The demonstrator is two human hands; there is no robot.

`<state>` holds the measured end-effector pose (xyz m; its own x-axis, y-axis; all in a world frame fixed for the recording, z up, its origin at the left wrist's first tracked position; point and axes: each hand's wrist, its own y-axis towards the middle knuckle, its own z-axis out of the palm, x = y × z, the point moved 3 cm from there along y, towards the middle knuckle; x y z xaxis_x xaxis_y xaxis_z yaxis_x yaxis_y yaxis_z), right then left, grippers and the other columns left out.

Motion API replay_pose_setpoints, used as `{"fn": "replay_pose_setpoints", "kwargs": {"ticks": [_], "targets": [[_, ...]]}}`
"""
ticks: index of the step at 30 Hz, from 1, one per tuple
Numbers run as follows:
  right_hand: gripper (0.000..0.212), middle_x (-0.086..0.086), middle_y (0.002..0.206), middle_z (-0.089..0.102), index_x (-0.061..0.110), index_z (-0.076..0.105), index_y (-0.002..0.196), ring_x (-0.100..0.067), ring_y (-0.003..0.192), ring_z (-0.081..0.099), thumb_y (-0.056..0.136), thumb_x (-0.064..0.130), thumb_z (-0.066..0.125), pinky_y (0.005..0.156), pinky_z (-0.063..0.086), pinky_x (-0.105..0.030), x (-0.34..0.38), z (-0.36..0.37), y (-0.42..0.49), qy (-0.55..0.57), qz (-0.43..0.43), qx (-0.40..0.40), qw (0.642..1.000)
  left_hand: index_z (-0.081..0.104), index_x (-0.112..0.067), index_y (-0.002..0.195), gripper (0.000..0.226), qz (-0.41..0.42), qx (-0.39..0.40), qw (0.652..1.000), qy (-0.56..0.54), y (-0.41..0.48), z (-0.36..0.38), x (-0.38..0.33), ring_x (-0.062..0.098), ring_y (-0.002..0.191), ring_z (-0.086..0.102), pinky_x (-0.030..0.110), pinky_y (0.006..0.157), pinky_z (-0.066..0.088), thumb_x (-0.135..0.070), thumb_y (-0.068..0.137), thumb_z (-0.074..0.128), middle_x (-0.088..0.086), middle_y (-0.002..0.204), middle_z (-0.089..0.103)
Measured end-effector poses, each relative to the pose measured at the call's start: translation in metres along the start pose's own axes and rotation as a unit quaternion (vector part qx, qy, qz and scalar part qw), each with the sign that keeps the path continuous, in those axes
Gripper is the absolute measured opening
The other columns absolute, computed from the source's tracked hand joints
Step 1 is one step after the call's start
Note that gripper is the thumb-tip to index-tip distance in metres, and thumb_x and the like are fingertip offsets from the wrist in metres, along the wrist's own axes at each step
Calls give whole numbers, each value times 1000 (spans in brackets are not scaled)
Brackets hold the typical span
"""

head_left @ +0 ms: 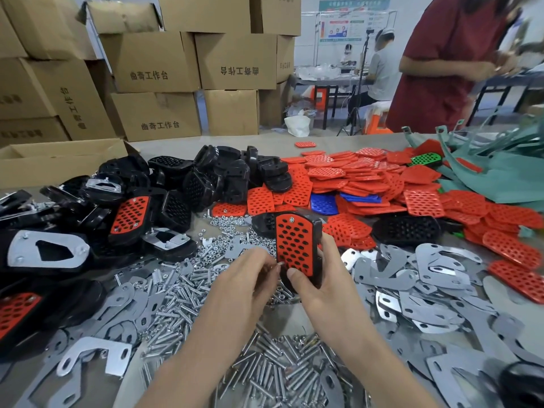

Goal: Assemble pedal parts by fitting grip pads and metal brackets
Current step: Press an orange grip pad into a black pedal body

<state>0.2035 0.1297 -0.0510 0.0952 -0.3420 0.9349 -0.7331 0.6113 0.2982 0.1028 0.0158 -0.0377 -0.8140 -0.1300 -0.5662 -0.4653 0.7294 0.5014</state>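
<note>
My right hand [321,278] grips a black pedal body with a red perforated grip pad [294,242] on its face, held upright above the table; a screw head shows at the pad's top. My left hand [244,278] pinches a small silver screw [279,264] at the pedal's lower left edge. Loose screws [176,301] and nuts lie under and around both hands. Grey metal brackets [435,269] spread out to the right and a shiny one [94,357] lies at lower left.
Black pedal bodies [206,178] are heaped at the back left, some with red pads or brackets fitted. Red grip pads [368,178] pile up at the back right, with a few blue and green ones. Cardboard boxes [156,63] stand behind. A person in red [441,63] stands at the far right.
</note>
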Motion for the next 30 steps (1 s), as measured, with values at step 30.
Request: {"fn": "replay_pose_setpoints", "kwargs": {"ticks": [30], "targets": [[37, 11, 111, 75, 36, 57, 119, -7, 105, 71, 95, 11, 71, 85, 55, -18, -4, -4, 4, 103, -2, 27, 994, 59, -31, 129, 40, -157, 105, 915, -356, 4, 5, -2, 8, 111, 68, 24, 87, 55, -43, 91, 52, -14, 119, 73]]}}
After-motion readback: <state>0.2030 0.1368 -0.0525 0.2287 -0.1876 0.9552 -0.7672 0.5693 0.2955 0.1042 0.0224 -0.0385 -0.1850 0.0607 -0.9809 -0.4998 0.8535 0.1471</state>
